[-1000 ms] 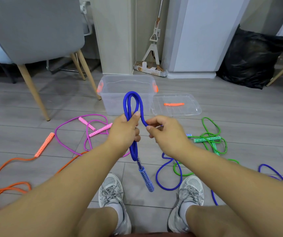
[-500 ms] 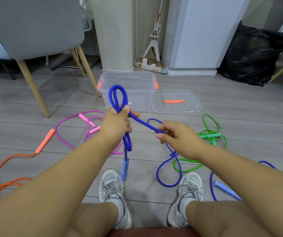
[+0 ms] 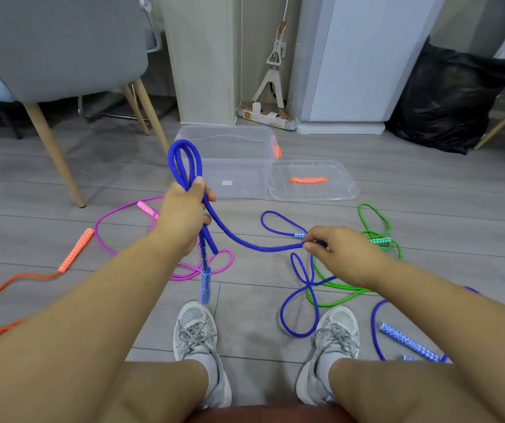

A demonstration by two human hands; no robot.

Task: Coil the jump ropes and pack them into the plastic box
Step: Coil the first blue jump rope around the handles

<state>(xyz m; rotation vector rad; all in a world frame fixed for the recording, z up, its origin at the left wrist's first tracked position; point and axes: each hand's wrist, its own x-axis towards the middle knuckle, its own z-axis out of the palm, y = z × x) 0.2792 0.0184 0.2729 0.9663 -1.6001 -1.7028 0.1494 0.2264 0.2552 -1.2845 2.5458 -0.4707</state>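
Note:
My left hand [image 3: 184, 216] grips a folded bundle of the blue jump rope [image 3: 232, 236]; its loop stands up above my fist and one blue handle [image 3: 205, 283] dangles below. My right hand [image 3: 336, 248] pinches the same rope farther along, and the stretch between my hands sags. The rest of the blue rope lies looped on the floor by my right foot. The clear plastic box [image 3: 236, 166] stands open on the floor beyond my hands, its lid [image 3: 312, 181] flat to its right. Pink [image 3: 116, 215], orange [image 3: 74, 251] and green [image 3: 376, 221] ropes lie on the floor.
A second blue-handled rope [image 3: 406, 341] lies at the lower right. A grey chair [image 3: 55, 47] with wooden legs stands at the left, a black bag [image 3: 446, 99] at the back right, a mop [image 3: 272, 65] against the wall. My shoes [image 3: 197, 334] are below my hands.
My hands have drawn apart: the right slid out to the right along the blue rope, the left moved left with its loops. A longer sagging stretch now runs between them.

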